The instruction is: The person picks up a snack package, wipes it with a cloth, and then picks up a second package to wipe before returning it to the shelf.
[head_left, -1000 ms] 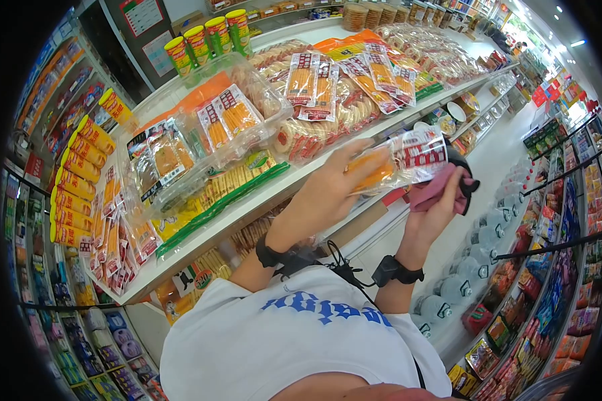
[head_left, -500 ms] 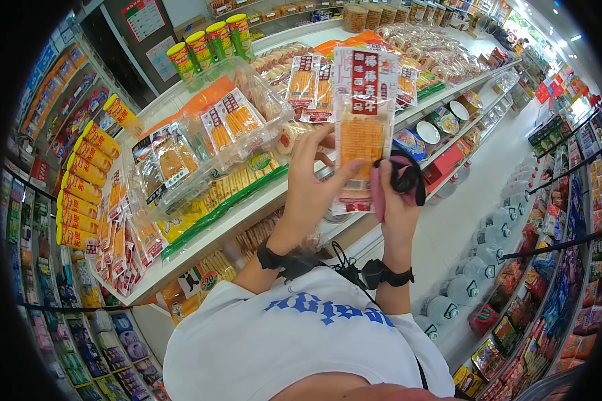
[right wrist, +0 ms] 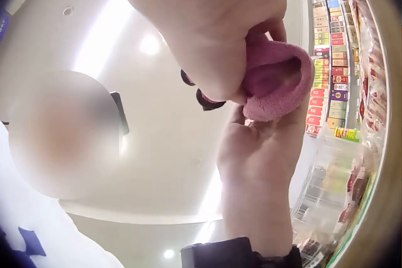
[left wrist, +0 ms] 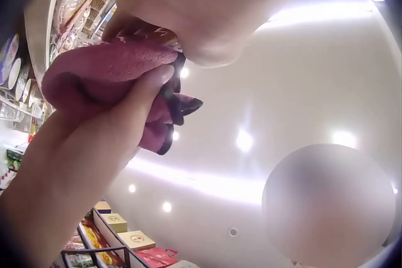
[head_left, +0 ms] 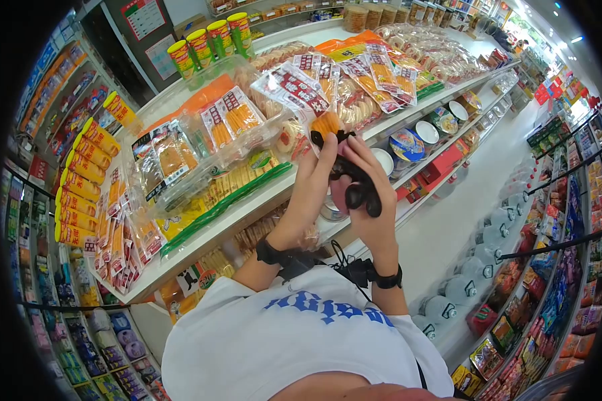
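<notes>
Both hands meet over the front edge of the display table. My left hand [head_left: 309, 175] grips the lower end of a clear snack packet [head_left: 293, 88] with a red and white label and orange sticks, tilted up to the left. My right hand [head_left: 373, 179] holds a bunched pink cloth [head_left: 340, 190] with black edging against that same end. In the left wrist view the cloth [left wrist: 107, 73] folds over my right thumb, beside my left hand [left wrist: 201, 10]. The right wrist view shows the cloth [right wrist: 279, 108] curled into a hollow between both hands.
More orange-stick packets [head_left: 381, 70] lie on bagged round snacks. Nearer stand a clear plastic box [head_left: 261, 127] and a row of yellow tubes [head_left: 80, 190]. Green-and-yellow cans [head_left: 217, 41] stand behind. Bowls [head_left: 427, 132] fill a lower shelf; water jugs [head_left: 461, 289] line the aisle.
The packet swung from pointing right to upright, then tipped over to the left. My right hand and the cloth moved from its label end to its lower end, beside my left hand.
</notes>
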Motion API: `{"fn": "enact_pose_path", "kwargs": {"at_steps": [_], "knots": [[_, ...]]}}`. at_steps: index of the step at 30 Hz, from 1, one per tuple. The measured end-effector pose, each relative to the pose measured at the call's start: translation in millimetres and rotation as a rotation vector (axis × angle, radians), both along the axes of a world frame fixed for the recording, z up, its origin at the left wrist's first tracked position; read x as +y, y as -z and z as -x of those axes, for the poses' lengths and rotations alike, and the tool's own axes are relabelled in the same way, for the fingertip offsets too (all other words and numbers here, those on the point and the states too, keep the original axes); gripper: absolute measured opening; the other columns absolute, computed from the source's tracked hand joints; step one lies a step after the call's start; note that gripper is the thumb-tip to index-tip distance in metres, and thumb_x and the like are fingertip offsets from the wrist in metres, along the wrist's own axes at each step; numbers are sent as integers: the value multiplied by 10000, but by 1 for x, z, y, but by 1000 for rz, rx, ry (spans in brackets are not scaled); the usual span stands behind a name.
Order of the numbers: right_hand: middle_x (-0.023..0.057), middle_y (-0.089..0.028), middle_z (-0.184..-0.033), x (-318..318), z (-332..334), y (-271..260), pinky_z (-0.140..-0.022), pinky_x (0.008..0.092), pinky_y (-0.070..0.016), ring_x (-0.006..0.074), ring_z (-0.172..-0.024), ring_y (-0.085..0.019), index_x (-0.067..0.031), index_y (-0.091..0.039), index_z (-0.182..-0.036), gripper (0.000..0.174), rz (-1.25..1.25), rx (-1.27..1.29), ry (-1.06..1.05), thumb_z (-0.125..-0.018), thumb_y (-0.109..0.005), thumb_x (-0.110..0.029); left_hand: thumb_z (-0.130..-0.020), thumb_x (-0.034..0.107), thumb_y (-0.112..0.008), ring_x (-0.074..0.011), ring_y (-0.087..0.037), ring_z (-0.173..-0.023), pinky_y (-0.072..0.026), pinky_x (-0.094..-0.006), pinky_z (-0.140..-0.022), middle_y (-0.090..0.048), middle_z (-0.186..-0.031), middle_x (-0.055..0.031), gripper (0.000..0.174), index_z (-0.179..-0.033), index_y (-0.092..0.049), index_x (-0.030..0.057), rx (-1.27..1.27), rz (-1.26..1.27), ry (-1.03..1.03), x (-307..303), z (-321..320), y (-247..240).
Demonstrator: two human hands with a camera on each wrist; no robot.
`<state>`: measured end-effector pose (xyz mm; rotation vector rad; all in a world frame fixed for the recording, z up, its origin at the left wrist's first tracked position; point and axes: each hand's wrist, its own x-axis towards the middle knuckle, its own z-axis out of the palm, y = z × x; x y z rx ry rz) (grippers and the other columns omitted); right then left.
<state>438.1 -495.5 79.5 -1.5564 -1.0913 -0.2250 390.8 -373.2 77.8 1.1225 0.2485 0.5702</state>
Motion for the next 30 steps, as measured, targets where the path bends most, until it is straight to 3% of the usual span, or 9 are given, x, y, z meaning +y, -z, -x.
{"fn": "enact_pose_path", "kwargs": {"at_steps": [4,8,12,17,20,22,25,28,30], "knots": [[179,-562,-1374,9,-3,13,-1054,327,-399,238,-1270,-544,26,-539,-1352,449,-126,228,-45,-909,-614,24,-1064,469,-421,-59,-478,-834,-407,-266,-722,-574,-918,-1,508,-1007,-618,3,-20,-181,-94,9,-5,15],[122,-621,-1270,7,-6,15,-1005,283,-424,159,-1166,-574,31,-556,-1331,377,-178,346,-49,-958,-588,-20,-1075,483,-364,-89,-490,-915,-415,-278,-839,-589,-978,-28,556,-1048,-618,-12,24,-64,19,13,0,12],[72,-654,-1191,-1,-8,16,-962,241,-435,104,-1078,-587,39,-582,-1294,315,-252,507,7,-992,-569,-52,-1082,482,-328,-117,-534,-974,-421,-286,-931,-625,-1051,-71,580,-1136,-605,-24,-4,-247,-70,5,0,7],[-19,-678,-974,-3,-6,15,-754,220,-483,49,-871,-614,-64,-659,-1114,252,-418,713,172,-1015,-604,-289,-1083,483,-313,-115,-560,-993,-432,-277,-937,-646,-1088,-86,597,-1180,-587,-38,-89,-257,19,6,10,-12],[-8,-680,-976,-6,-7,18,-760,219,-496,53,-882,-626,-46,-651,-1128,240,-359,948,-72,-989,-649,-241,-1082,479,-324,-110,-572,-973,-447,-268,-912,-654,-1073,-80,594,-1154,-598,-43,-67,-256,-13,8,9,-9],[11,-676,-935,-3,1,18,-722,209,-518,67,-834,-642,-20,-630,-1134,232,-295,914,-94,-958,-683,-162,-1082,470,-336,-108,-587,-955,-459,-261,-895,-664,-1059,-78,582,-1140,-606,-43,-46,-305,-50,12,2,1],[38,-674,-920,-1,-2,17,-725,218,-553,95,-824,-662,10,-603,-1128,260,-291,895,-85,-906,-723,-52,-1054,380,-499,-105,-582,-894,-476,-268,-845,-657,-1002,-64,437,-1121,-618,-36,51,-371,13,23,5,3],[69,-679,-915,2,-4,16,-723,235,-581,121,-814,-678,23,-599,-1075,255,-353,933,-50,-871,-749,-10,-991,248,-644,-112,-633,-1004,-498,-276,-905,-688,-1115,-67,350,-1185,-631,-42,18,-527,-9,20,5,-2],[69,-681,-898,-2,-5,18,-717,232,-581,116,-799,-677,19,-605,-1053,253,-316,885,-48,-863,-765,-27,-944,200,-702,-97,-612,-933,-494,-278,-843,-680,-1039,-58,321,-1142,-630,-44,-61,-395,10,16,4,-4]]}}
